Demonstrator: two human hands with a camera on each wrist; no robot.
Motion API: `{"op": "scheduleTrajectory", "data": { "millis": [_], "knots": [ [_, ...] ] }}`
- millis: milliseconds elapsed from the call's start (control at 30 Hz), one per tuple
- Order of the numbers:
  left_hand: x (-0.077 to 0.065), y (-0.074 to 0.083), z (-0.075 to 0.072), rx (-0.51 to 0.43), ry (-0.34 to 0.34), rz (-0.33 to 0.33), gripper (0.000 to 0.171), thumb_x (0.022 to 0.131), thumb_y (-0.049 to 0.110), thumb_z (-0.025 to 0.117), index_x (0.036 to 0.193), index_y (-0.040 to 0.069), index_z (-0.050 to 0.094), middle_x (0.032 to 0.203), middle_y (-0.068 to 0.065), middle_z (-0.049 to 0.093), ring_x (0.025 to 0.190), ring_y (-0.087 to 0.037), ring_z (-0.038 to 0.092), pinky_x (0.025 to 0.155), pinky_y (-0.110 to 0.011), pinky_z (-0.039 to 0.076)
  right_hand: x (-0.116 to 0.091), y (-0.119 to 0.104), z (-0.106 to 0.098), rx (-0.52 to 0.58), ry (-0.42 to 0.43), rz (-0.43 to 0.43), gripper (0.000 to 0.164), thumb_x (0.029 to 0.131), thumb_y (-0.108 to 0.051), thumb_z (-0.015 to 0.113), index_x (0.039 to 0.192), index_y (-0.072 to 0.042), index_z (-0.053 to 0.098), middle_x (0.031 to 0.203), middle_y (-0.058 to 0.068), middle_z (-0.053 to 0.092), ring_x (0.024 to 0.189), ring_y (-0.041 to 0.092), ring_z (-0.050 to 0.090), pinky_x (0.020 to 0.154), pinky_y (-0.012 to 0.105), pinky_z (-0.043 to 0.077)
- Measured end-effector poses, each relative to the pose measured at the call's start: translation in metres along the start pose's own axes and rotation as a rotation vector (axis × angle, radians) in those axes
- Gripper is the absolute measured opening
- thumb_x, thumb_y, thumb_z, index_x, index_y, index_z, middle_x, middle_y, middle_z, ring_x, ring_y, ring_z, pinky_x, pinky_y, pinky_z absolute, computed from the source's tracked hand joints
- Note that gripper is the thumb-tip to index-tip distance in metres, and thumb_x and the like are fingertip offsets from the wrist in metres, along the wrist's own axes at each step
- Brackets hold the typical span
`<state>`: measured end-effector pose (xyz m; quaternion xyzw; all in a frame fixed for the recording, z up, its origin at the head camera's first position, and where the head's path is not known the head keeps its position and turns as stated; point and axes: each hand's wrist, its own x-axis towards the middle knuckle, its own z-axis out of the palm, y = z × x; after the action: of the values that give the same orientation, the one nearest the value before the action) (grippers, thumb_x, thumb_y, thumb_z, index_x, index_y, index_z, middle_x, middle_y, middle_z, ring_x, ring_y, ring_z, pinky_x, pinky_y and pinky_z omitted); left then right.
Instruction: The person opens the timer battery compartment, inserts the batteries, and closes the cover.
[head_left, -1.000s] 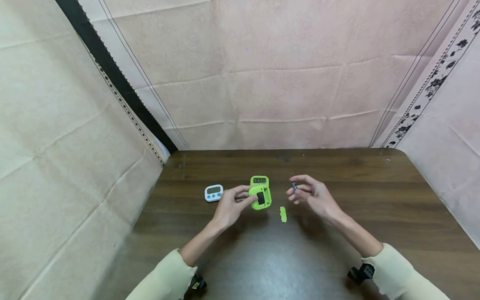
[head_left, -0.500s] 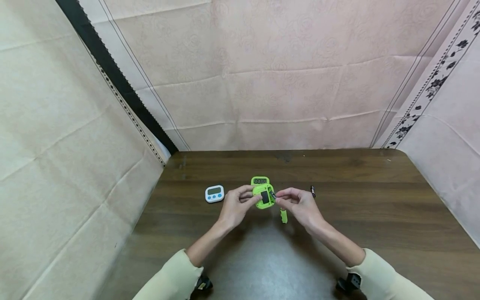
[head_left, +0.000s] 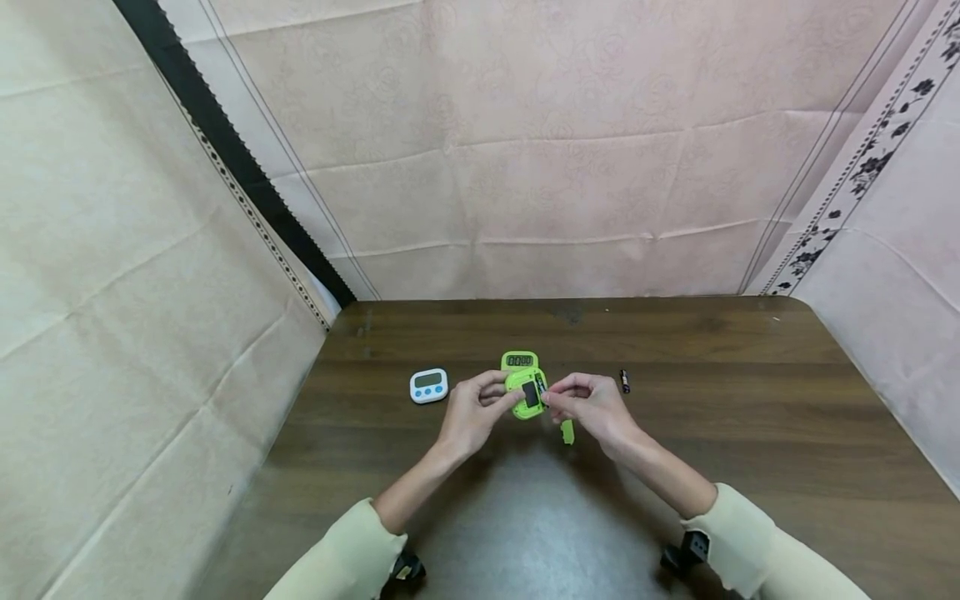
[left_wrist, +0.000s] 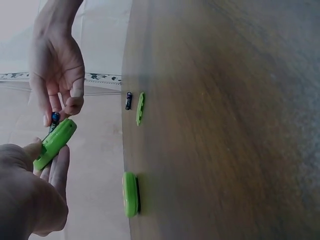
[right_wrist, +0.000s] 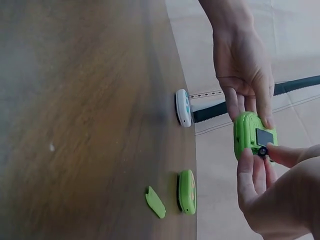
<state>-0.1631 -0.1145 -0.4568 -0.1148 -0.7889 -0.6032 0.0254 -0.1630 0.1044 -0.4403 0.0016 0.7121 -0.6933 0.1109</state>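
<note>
My left hand [head_left: 471, 412] grips a green digital timer [head_left: 532, 395] by its left side, clear of the table, with its back and dark square pad showing. At the timer's right edge, my right hand [head_left: 596, 410] pinches a small dark battery [right_wrist: 262, 151] between thumb and fingers. In the left wrist view this battery lies against the timer's open back, one end sticking out by the fingertips. A green battery cover [head_left: 567, 432] lies on the table below the hands. Beyond the right hand is a second small battery [head_left: 625, 382].
Another green timer [head_left: 519, 360] lies just behind the held one, its display up. To the left of the left hand sits a white timer [head_left: 428, 386] with blue buttons. The wooden table [head_left: 712, 333] ends at a pale cloth backdrop [head_left: 555, 167].
My right hand has brought the battery leftward to the held timer, and it now sits closer against the timer's back. The left hand has shifted slightly right. The second battery has come into view.
</note>
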Motion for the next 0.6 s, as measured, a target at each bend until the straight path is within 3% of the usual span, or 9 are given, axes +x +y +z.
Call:
{"op": "scheduleTrajectory", "data": {
  "millis": [133, 367, 600],
  "knots": [
    [-0.0002, 0.0024, -0.0001, -0.090, -0.034, -0.030, 0.034, 0.098, 0.011, 0.080, 0.128, -0.002, 0.072, 0.109, -0.019, 0.079, 0.099, -0.032, 0.078, 0.080, -0.037, 0.066, 0.0044, 0.0005, -0.0021, 0.048, -0.053, 0.018, 0.016, 0.096, -0.002, 0.079, 0.102, 0.009, 0.070, 0.088, 0.013, 0.076, 0.072, 0.019, 0.073, 0.075, 0.038, 0.066],
    [0.0013, 0.0014, -0.0012, -0.268, -0.125, -0.127, 0.034, 0.101, 0.004, 0.073, 0.132, -0.009, 0.067, 0.116, -0.025, 0.076, 0.100, -0.029, 0.078, 0.084, -0.041, 0.065, 0.0087, 0.0062, -0.0070, 0.060, -0.137, 0.027, 0.015, 0.094, -0.005, 0.082, 0.097, 0.000, 0.067, 0.083, 0.007, 0.073, 0.069, 0.019, 0.068, 0.073, 0.037, 0.062],
    [0.0028, -0.0009, -0.0017, -0.384, -0.162, -0.256, 0.032, 0.103, 0.005, 0.070, 0.131, -0.009, 0.066, 0.117, -0.023, 0.076, 0.097, -0.023, 0.077, 0.086, -0.039, 0.065, 0.0084, 0.0068, -0.0103, 0.006, -0.126, -0.019, 0.023, 0.095, -0.015, 0.083, 0.098, -0.001, 0.065, 0.080, 0.003, 0.069, 0.067, 0.017, 0.061, 0.063, 0.028, 0.055]
  ]
}}
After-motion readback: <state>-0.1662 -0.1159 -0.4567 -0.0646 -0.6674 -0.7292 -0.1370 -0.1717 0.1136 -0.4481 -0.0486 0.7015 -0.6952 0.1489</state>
